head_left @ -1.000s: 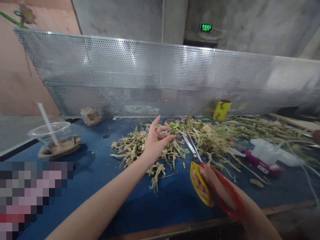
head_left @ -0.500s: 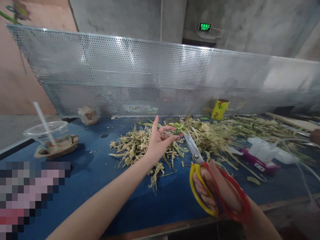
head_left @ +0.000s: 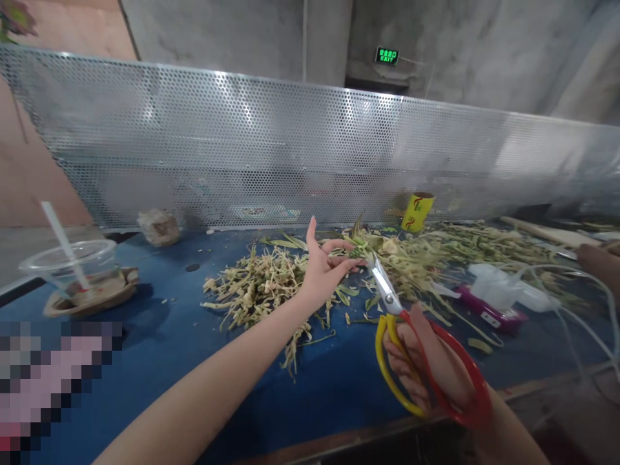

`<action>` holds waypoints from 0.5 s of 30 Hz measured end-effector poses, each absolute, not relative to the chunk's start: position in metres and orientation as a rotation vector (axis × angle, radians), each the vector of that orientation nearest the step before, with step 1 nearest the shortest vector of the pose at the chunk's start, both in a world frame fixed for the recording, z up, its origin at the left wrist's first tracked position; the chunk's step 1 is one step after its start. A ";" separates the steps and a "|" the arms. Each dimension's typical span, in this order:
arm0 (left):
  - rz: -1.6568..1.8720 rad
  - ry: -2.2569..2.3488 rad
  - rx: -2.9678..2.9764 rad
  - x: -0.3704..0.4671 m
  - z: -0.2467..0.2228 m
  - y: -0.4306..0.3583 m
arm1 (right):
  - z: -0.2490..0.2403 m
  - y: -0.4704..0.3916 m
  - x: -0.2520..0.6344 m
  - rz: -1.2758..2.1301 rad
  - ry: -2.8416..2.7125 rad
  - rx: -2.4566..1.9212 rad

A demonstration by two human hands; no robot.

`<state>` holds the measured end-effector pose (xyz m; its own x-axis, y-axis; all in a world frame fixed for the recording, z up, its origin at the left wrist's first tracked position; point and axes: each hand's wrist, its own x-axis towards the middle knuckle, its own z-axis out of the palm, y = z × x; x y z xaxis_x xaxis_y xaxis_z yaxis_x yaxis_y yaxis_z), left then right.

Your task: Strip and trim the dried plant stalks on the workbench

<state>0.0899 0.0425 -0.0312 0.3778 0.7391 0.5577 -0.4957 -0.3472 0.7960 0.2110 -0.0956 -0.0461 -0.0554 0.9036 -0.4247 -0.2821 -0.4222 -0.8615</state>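
Observation:
My left hand [head_left: 325, 268] reaches over the plant heap, thumb and fingers pinched on a green plant stem [head_left: 359, 248], with one finger raised. Most of the stem is hidden by the fingers or merges with the greenery behind. In my right hand [head_left: 411, 361] is a pair of scissors [head_left: 386, 287] with one yellow and one red handle. Their blades appear closed, and the tips lie just right of my left fingertips. A pile of pale, trimmed plant pieces [head_left: 261, 278] lies to the left of my left hand; longer leafy stems [head_left: 436, 248] spread to the right.
A perforated metal screen [head_left: 217, 142] stands behind the blue table [head_left: 188, 349]. On the left are a plastic cup with a straw [head_left: 72, 258] and a wrapped lump [head_left: 159, 227]. To the right are a yellow tube [head_left: 417, 212], a purple power strip [head_left: 491, 310] with white cords, and another person's hand [head_left: 600, 265].
The view has shifted slightly right. My left hand has moved a little right and closer to the scissor tips, still pinching the stem. The scissors stay in my right hand.

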 end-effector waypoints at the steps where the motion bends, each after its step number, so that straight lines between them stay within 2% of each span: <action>1: 1.292 0.214 1.438 0.095 -0.031 0.043 | -0.046 -0.095 0.213 1.609 -0.731 -1.302; 15: 1.249 0.199 1.371 0.120 -0.035 0.042 | -0.040 -0.085 0.236 1.351 -0.671 -1.491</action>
<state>0.1196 0.0423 -0.0355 0.4066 0.7417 0.5334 -0.5397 -0.2761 0.7953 0.2361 -0.0850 -0.0399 0.2295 0.8818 -0.4121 -0.2039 -0.3705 -0.9062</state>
